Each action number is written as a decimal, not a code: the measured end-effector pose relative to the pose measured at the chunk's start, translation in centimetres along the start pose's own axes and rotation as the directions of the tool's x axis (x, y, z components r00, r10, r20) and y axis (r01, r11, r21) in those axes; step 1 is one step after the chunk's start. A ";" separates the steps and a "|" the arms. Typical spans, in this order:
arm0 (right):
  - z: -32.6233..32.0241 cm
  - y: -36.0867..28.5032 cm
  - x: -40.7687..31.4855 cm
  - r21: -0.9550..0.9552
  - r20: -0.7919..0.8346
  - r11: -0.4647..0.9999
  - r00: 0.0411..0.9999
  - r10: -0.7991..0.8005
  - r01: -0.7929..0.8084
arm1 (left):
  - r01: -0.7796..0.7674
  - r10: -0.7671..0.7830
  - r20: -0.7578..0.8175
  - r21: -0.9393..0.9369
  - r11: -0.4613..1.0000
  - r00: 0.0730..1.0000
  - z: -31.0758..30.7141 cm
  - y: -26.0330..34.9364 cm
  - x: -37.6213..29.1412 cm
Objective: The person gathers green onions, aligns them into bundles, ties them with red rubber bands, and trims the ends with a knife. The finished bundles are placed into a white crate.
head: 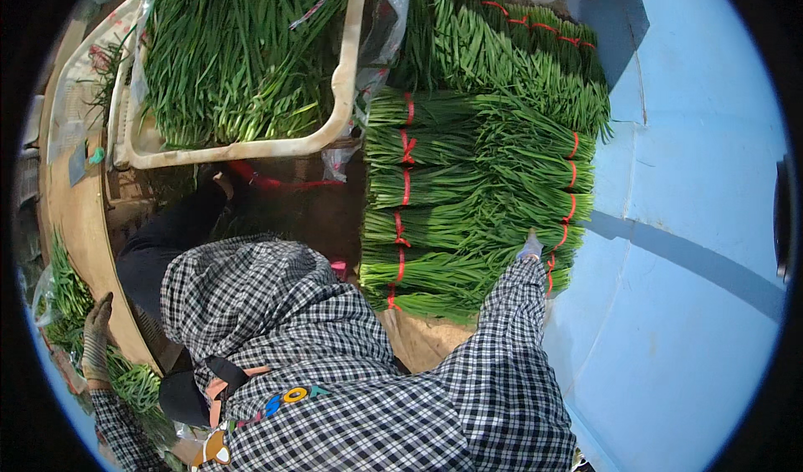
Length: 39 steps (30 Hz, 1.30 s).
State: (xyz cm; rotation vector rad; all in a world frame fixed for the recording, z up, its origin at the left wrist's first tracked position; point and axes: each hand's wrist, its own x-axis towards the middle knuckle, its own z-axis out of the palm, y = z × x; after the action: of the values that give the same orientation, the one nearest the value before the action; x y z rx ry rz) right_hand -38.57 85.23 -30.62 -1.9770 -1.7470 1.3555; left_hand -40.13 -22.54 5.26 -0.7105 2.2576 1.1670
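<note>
My right hand [531, 247], in a pale glove, reaches onto the leaves of the stacked garlic chives [489, 202] near their right side. Leaves and the sleeve hide much of it, so its grip is unclear. Red ties [406, 186] bind these bundles, which lie in two facing columns with leaf ends meeting in the middle. At far left, my left hand [97, 340], in a striped knit glove, is by the outer edge of a curved wooden board [81, 221]. Loose greens [66, 290] lie beside it; its palm side is hidden.
A white plastic crate [251, 155] of loose chives [238, 58] stands ahead, with clear plastic film [392, 14] at its side. More tied bundles [527, 23] lie behind the stack. A light-blue surface [677, 346] runs along the right. A red strap [282, 183] lies below the crate.
</note>
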 end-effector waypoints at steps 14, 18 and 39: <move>9.6 -2.1 -13.1 -0.693 0.698 0.117 0.702 -0.138 0.712 | -0.042 0.051 -0.011 0.408 0.912 0.999 14.8 3.9 -6.1; 11.6 -13.7 -21.8 -0.471 0.788 -0.031 0.404 -0.464 0.882 | -0.001 0.040 -0.120 0.311 0.951 0.992 16.9 0.0 -7.1; 46.4 -4.6 -105.6 0.047 0.903 0.611 -0.295 0.313 0.790 | -0.217 -0.784 -0.343 -0.939 0.268 0.517 -2.4 -13.6 -1.0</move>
State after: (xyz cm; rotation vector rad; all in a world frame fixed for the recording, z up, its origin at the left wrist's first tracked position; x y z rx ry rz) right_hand -63.79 -23.53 -1.10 0.7645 -3.4005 2.4531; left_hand -31.03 -31.14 -0.73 -2.5796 1.3657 2.2133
